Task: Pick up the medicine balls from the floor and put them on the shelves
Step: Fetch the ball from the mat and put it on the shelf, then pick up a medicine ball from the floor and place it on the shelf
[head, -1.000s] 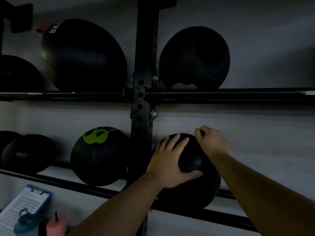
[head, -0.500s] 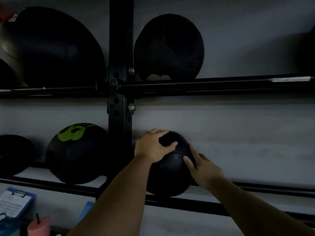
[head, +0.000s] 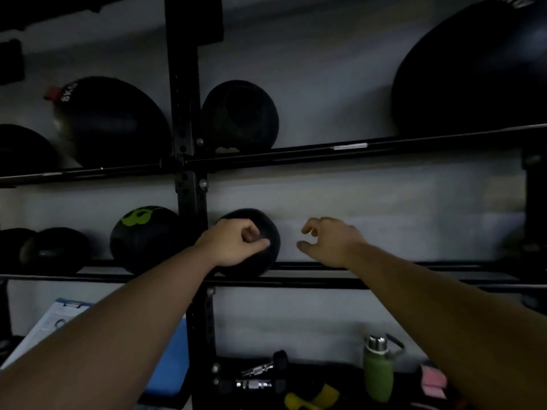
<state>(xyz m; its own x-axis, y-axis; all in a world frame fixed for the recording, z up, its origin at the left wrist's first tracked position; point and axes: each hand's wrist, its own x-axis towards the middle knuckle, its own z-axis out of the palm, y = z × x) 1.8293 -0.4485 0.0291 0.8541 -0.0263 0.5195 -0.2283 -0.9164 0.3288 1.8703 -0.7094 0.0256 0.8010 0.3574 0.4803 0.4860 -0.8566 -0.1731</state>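
Note:
A small black medicine ball (head: 268,232) sits on the lower shelf rails (head: 325,282), just right of the black upright post (head: 186,113). My left hand (head: 233,242) is in front of the ball's left side, fingers curled into a loose fist with the thumb pointing at the ball; it grips nothing. To the right of the ball, and apart from it, my right hand (head: 328,241) hovers with its fingers loosely curled and empty.
A black ball with a green mark (head: 142,235) and two darker balls sit left of the post. The upper shelf (head: 296,155) holds several black balls, a very large one (head: 473,78) at the right. Below are a clipboard (head: 59,318), a green bottle (head: 379,371) and small fittings.
Both hands have come off the small black ball, which stays on the lower shelf. My right hand moved away to the right, my left curled up. The view has pulled back.

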